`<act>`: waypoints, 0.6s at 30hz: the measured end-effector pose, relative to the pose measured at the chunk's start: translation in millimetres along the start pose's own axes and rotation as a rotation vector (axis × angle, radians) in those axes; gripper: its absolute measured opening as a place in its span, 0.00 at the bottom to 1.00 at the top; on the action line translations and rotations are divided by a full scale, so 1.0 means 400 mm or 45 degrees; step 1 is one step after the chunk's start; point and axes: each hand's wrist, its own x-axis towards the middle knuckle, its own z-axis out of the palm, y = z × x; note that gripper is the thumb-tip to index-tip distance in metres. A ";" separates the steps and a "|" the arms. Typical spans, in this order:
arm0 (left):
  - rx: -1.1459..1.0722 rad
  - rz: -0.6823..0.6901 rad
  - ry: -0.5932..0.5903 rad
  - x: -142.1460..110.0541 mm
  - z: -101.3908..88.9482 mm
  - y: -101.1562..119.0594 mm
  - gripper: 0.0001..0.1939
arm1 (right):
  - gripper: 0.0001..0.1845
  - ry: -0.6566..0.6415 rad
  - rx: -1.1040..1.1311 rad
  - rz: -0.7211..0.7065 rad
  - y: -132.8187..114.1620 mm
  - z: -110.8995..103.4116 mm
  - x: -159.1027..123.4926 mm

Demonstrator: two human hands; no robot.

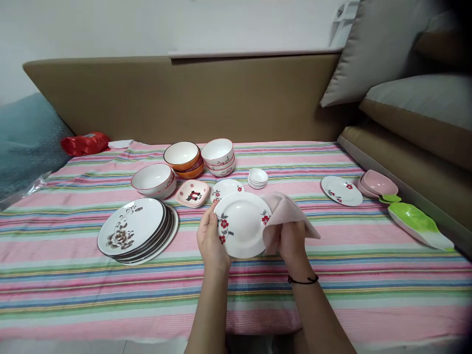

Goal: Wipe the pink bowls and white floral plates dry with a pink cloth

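Note:
A white plate [243, 226] with red flowers is held up above the striped cloth, tilted toward me. My left hand [211, 238] grips its left rim, thumb on the face and fingers behind. At the right rim, my right hand [292, 241] is closed on a pale pink cloth [283, 209], which covers that edge of the plate; most of those fingers are hidden. Just behind the held plate lies a similar flowered plate [226, 188], partly covered by it. A square pink dish [192, 193] with a bear picture sits beside that one.
Stacked brown-flowered plates [132, 226] stand left, near white bowls [153, 179], orange bowls [182, 156] and flowered bowls [218, 152]. Small white dishes [257, 177] are behind. Rightward lie another flowered plate [341, 191], pink bowls [379, 183] and a green leaf-shaped dish [416, 223].

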 end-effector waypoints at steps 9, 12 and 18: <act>-0.015 0.026 -0.062 0.011 -0.013 0.003 0.17 | 0.22 0.294 0.460 0.159 -0.052 -0.034 0.000; 0.020 -0.017 -0.124 0.008 -0.011 0.002 0.18 | 0.25 -0.127 0.251 -0.004 -0.067 -0.028 -0.001; 0.149 -0.137 -0.330 -0.007 -0.004 0.004 0.18 | 0.17 -0.206 0.079 0.109 -0.074 -0.013 0.003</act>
